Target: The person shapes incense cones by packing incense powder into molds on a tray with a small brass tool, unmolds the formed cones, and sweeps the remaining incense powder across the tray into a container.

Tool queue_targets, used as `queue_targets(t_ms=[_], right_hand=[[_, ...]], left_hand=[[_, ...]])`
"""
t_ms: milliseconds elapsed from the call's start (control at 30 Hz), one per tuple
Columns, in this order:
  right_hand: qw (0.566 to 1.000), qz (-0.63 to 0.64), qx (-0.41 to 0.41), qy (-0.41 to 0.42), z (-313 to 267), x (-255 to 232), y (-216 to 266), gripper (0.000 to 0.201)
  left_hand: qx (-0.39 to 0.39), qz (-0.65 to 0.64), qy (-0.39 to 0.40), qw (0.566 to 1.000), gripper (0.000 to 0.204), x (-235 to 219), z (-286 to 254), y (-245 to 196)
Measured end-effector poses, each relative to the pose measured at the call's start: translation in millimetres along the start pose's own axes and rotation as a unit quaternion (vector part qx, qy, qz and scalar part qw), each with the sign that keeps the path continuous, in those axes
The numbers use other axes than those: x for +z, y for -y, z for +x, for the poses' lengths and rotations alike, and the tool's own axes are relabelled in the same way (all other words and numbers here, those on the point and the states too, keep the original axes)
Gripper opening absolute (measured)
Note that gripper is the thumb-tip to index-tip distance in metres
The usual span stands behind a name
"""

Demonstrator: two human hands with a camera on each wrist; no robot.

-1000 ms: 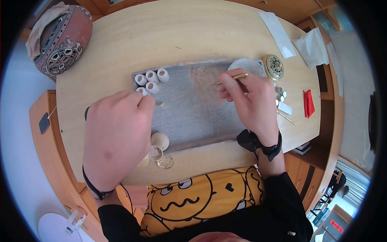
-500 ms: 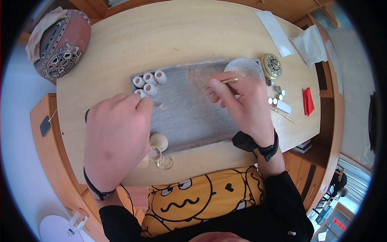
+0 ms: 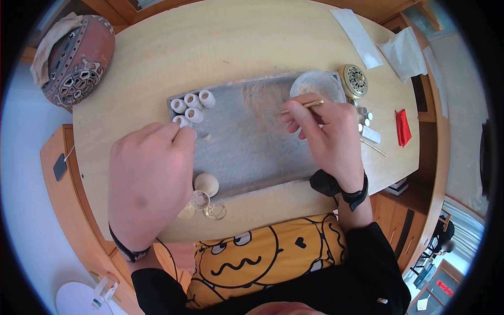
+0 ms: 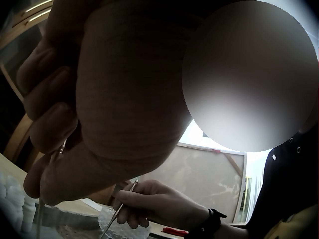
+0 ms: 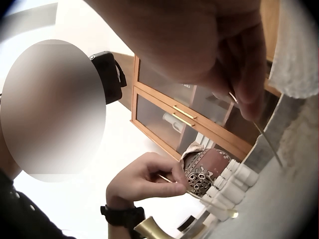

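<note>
Step in hand, judged: fine tool work at the shallow grey tray (image 3: 252, 157), with loose powder about. Left hand (image 3: 149, 181) pinches a slender spoon-tipped tool (image 5: 233, 213), fingers narrow, beside at least five open white vials (image 3: 193, 115) at the tray's left end; the spoon tip is over the tray. Right hand (image 3: 336, 136) pinches a slim gold stick (image 3: 315, 103), fingers narrow, its point low over or on the tray floor near tan powder (image 3: 257, 98); contact cannot be told. Next move, judged: calls for a light, steady pinch on each tool, the spoon kept level if loaded (load unclear), wrists kept off the vials.

Surface (image 3: 220, 37), left to right: pierced reddish pot (image 3: 100, 44) with a cloth (image 3: 50, 50) over it; near the tray's front left corner, a pale round-topped piece (image 3: 206, 185), a small cup (image 3: 200, 199) of powder and an openwork disc (image 3: 215, 211); clear bowl (image 3: 315, 80) at the tray's far right; brass openwork censer (image 3: 355, 82) just beside it; small jars, a white box (image 3: 371, 135), a second gold stick (image 3: 375, 148), white paper strip (image 3: 357, 39) and red packet (image 3: 403, 128).

Room: dark device (image 3: 60, 167) on a white cable at left, yellow cartoon cushion (image 3: 241, 262) at the lap, wooden cabinets around, bright window area far right
</note>
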State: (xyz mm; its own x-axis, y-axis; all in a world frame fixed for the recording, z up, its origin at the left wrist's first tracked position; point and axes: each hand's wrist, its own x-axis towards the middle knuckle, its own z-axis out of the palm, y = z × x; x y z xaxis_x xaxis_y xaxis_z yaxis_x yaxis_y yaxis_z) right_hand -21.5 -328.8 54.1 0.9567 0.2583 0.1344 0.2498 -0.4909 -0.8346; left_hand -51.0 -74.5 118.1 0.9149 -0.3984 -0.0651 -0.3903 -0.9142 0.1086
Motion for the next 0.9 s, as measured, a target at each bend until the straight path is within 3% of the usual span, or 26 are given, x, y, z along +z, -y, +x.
queue_targets(t_ms=[100,167,267,367,500,600,667,767,900], right_hand=[[0.999,-0.009,0.037,-0.012,0.2,-12.6,9.6,0.014],[0.997,0.024,0.027,0.075,-4.5,-20.5,11.0,0.014],[0.994,0.012,0.035,0.105,-1.0,-20.7,11.6,0.015],[0.999,-0.013,0.031,0.033,6.8,-15.7,1.7,0.015],[0.998,-0.039,0.028,0.042,11.0,-21.6,7.1,0.019],[0.995,0.003,0.004,0.104,5.6,-20.3,9.5,0.019],[0.984,-0.055,-0.071,0.154,7.9,-17.7,6.3,0.018],[0.99,-0.083,-0.063,0.092,16.2,-15.6,4.2,0.017],[0.993,-0.087,-0.04,0.074,21.5,-18.6,7.7,0.017]], left_hand=[[0.001,0.002,-0.002,1.0,0.011,-1.1,0.5,-0.7],[0.0,-0.002,0.0,1.0,0.011,-0.5,0.5,-0.3],[-0.003,-0.004,0.005,1.0,0.01,-0.5,0.7,-0.9],[-0.006,-0.002,0.006,1.0,0.01,-0.1,0.0,-2.3],[-0.005,-0.002,0.007,1.0,0.011,-1.3,1.8,-2.6],[-0.004,-0.007,0.005,1.0,0.011,0.4,0.8,-1.2],[-0.004,-0.005,0.004,1.0,0.011,-0.4,1.5,-2.0],[-0.002,-0.004,0.004,1.0,0.011,-0.8,0.6,-2.4],[-0.005,0.007,0.006,1.0,0.011,-0.7,0.0,-2.1]])
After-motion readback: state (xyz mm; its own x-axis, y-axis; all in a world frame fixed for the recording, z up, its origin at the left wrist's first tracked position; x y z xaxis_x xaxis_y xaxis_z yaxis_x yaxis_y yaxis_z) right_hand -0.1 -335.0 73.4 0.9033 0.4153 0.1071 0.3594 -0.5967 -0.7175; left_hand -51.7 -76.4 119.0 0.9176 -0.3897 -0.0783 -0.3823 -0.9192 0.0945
